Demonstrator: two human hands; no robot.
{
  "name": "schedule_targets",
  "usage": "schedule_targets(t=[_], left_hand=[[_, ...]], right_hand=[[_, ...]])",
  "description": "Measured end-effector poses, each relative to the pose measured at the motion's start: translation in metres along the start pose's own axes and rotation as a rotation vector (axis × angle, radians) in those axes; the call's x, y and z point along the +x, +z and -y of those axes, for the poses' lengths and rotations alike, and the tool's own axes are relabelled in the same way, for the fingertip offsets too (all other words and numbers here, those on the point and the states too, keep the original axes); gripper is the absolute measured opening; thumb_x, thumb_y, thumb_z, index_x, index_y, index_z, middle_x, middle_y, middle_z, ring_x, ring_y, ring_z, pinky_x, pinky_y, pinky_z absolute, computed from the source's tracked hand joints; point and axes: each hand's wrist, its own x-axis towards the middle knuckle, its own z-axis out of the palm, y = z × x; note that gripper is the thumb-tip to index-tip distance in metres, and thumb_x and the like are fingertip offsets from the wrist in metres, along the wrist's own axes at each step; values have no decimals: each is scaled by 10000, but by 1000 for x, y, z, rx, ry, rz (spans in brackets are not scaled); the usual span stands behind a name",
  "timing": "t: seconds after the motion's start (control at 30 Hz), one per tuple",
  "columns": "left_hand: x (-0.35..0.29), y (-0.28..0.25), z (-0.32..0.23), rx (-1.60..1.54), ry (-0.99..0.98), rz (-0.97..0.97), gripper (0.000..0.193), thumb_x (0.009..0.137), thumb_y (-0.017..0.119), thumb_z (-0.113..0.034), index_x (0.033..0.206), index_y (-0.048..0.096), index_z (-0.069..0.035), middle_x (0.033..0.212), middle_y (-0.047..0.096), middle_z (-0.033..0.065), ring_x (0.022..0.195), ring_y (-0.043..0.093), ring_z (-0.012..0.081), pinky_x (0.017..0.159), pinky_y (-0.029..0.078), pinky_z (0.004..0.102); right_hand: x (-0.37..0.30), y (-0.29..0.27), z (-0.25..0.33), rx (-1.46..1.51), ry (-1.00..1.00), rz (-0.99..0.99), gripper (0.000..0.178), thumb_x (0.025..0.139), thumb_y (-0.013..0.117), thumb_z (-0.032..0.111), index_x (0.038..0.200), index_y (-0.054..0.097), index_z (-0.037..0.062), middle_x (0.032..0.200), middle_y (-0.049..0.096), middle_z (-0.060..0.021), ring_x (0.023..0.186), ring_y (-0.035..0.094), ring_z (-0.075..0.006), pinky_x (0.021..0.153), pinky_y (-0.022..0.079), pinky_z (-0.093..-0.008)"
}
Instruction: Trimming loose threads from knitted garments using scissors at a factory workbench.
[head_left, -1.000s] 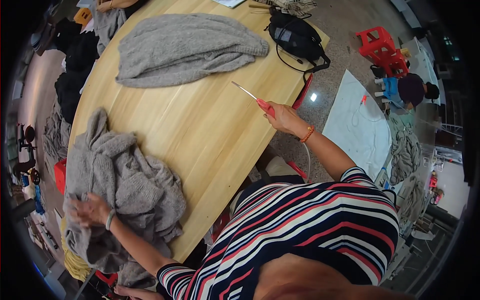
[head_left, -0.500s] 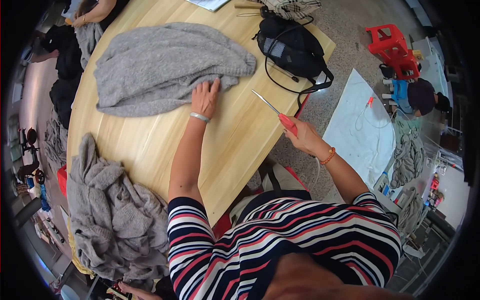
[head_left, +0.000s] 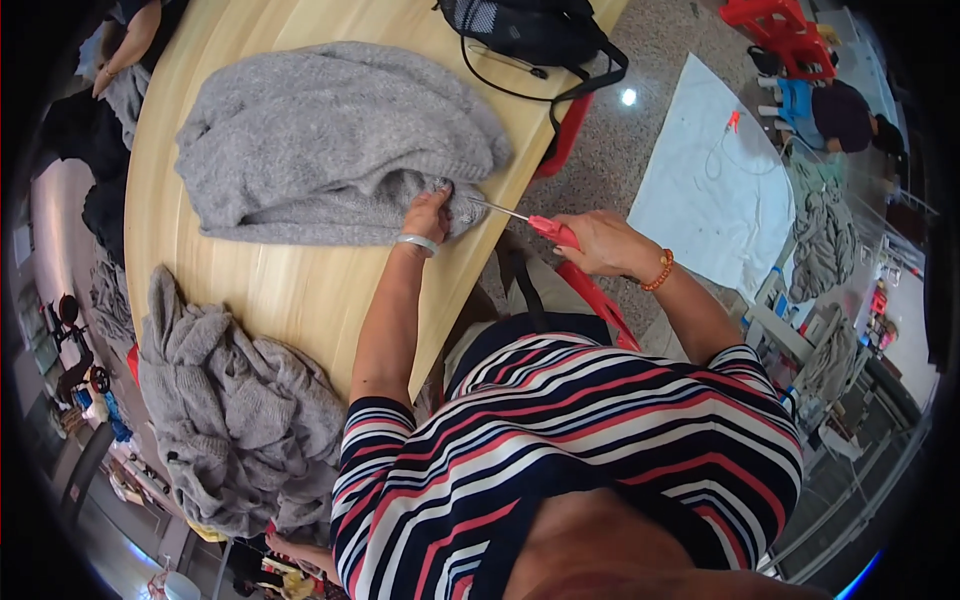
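Red tool (head_left: 551,231), gripped by right fingers (head_left: 577,225), has reached sweater (head_left: 330,140) left fingers (head_left: 432,199) pinch; bag (head_left: 525,32) interior hidden

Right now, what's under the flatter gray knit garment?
The wooden table supports the gray knit garment and shows around its edges. Anything else directly beneath is covered, so I can't tell.

no legible text, labels, numbers, signs

Wood-grain table (head_left: 300,285), left edge curved. Off the tabletop's right edge: grey speckled floor (head_left: 652,65) with bright light reflection (head_left: 628,97); white sheet (head_left: 700,200) spread there; red plastic stools (head_left: 762,13) farther out.
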Motion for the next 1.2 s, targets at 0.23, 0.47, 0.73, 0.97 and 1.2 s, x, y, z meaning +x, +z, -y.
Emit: schedule_targets(t=[0.23,0.47,0.73,0.97,1.2], left_hand=[[-19,18,7,128,-48,135,284,904,658,-251,701,484,-155,478,408,-25,360,356,112,373,312,291],[-25,6,9,-22,-93,253,104,910,649,-217,887,582,-140,789,612,3,622,573,133,528,460,306],[-11,-10,20,-117,84,230,116,934,631,-232,952,607,-119,856,632,-17,764,583,107,647,469,283],[-113,0,7,1698,1161,1,629,651,804,-361,1220,603,-184,1042,577,93,975,543,298,793,446,439],[-95,-72,24,1511,1357,1,199,799,668,-114,995,660,-85,986,615,131,874,580,308,734,448,342]], right_hand=[[-5,35,16,-89,114,-262,327,866,603,248,1134,572,62,913,653,-236,910,611,-431,798,485,-502],[-47,81,40,-118,141,-44,338,857,598,248,1128,573,48,906,657,-244,905,619,-430,798,486,-517],[-76,123,58,-29,180,-202,307,858,583,258,1104,587,75,878,660,-241,862,630,-436,769,496,-529],[-91,150,53,27,211,-404,406,883,598,254,1255,534,106,844,647,-240,809,620,-434,729,494,-510],[-91,167,57,16,158,-396,383,870,610,249,1228,547,130,836,665,-219,795,645,-416,717,512,-513]])
